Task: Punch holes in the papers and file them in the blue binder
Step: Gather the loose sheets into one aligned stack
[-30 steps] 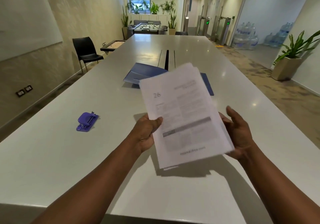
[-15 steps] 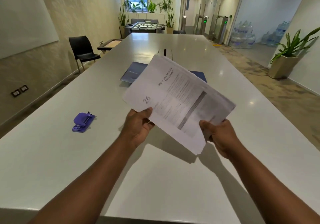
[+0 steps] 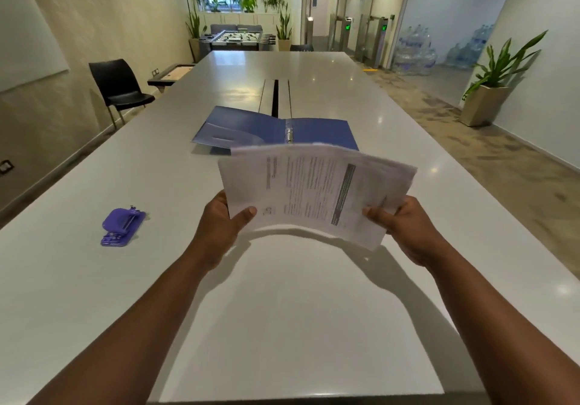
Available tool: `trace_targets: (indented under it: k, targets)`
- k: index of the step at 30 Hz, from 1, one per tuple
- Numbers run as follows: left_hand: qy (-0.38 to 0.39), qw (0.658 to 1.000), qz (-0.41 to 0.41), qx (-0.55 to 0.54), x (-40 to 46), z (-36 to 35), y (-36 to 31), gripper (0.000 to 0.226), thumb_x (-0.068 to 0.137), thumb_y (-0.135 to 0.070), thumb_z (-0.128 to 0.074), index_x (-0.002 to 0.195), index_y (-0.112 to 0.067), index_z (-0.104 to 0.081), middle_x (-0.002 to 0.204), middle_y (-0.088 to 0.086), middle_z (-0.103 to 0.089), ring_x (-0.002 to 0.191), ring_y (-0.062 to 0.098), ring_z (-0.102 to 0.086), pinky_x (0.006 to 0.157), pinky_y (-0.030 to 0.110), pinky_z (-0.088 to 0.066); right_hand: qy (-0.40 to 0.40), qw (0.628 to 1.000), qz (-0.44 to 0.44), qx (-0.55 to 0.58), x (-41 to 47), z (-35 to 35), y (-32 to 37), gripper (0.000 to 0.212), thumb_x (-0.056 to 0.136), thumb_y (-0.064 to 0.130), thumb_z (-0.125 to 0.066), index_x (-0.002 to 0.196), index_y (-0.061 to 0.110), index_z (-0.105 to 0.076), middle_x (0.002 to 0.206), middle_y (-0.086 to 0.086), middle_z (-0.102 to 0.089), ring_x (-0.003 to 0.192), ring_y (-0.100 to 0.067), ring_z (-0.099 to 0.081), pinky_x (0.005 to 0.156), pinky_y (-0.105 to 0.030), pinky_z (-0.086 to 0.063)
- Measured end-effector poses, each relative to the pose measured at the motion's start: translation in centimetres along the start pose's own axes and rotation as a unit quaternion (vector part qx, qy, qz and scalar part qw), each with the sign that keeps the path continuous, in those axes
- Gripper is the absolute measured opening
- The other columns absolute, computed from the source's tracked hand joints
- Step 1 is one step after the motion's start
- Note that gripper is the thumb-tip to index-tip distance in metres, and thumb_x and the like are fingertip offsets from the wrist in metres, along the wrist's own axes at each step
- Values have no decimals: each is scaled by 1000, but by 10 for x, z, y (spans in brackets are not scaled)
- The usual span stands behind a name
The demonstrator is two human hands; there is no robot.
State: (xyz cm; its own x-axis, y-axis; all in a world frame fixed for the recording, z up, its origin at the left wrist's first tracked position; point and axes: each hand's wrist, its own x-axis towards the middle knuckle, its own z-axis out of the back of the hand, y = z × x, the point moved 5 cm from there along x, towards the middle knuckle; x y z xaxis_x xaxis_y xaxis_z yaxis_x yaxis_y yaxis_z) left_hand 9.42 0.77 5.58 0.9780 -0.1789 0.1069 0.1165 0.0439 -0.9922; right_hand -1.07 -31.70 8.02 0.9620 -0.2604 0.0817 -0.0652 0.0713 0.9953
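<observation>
I hold a stack of printed papers point(image 3: 317, 191) above the white table point(image 3: 282, 326), turned sideways with its long edge across me. My left hand point(image 3: 219, 225) pinches the stack's left near corner, thumb on top. My right hand point(image 3: 405, 225) grips the right near corner the same way. Just beyond the papers the blue binder point(image 3: 317, 130) lies open and flat, its metal rings point(image 3: 288, 134) showing at the spine; the papers hide its near edge. A purple hole punch point(image 3: 120, 225) rests on the table to the left of my left hand, apart from it.
A cable slot point(image 3: 275, 97) runs along the table's middle behind the binder. A black chair point(image 3: 117, 87) stands by the left wall. A potted plant point(image 3: 492, 90) stands on the floor at the right, water bottles point(image 3: 414, 53) behind it.
The papers have been rotated clockwise from upright to sideways and lowered, so the open binder now shows. My right hand went from open beside the stack to gripping its corner.
</observation>
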Motion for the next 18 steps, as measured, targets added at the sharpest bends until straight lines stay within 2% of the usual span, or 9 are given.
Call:
trace_targets:
  k: [2,5,9,12,15,18]
  targets:
    - [15,1000,23,-13,-5,-7,20,39,95,-4,-67,131,-15,-59,120,1,-72,109,24,-71,85,32,-61,-3,1000,-23,-3,-4,-1,-17,24,91,-1,-71,111,12,-74,111,-10,-78,107,-35,-72,94,-49,-58]
    - [16,999,23,-27,-10,-14,32,39,96,-1,-64,132,-13,-57,124,4,-71,112,25,-70,84,28,-60,-16,1000,-25,-9,-6,-3,-26,26,91,-1,-70,114,12,-73,110,-5,-79,107,-30,-73,89,-38,-61]
    - [0,1000,12,-28,-4,-15,27,38,96,-6,-65,132,-15,-56,122,3,-70,107,22,-70,83,31,-62,-22,1000,-20,4,-2,1,-20,26,92,-2,-69,113,13,-73,112,-9,-78,103,-28,-75,90,-46,-60]
    - [9,999,17,-37,-1,-18,30,35,96,-6,-67,128,-16,-58,122,5,-71,108,25,-70,87,39,-61,-25,999,-30,-8,-4,1,-25,27,92,-3,-69,112,14,-73,110,-5,-79,100,-23,-76,91,-44,-60]
    - [19,999,26,-38,-1,-20,37,33,94,-3,-67,124,-17,-61,121,5,-72,110,29,-70,88,37,-59,-22,998,-45,-30,-7,-3,-34,29,91,-4,-69,110,18,-73,104,7,-80,96,-13,-76,91,-39,-59]
    - [19,999,25,-43,2,-17,36,35,93,-3,-69,126,-16,-62,120,3,-73,108,25,-71,88,36,-60,-29,999,-40,-24,-5,-1,-31,31,90,-6,-70,109,17,-73,104,6,-79,96,-13,-76,88,-35,-59]
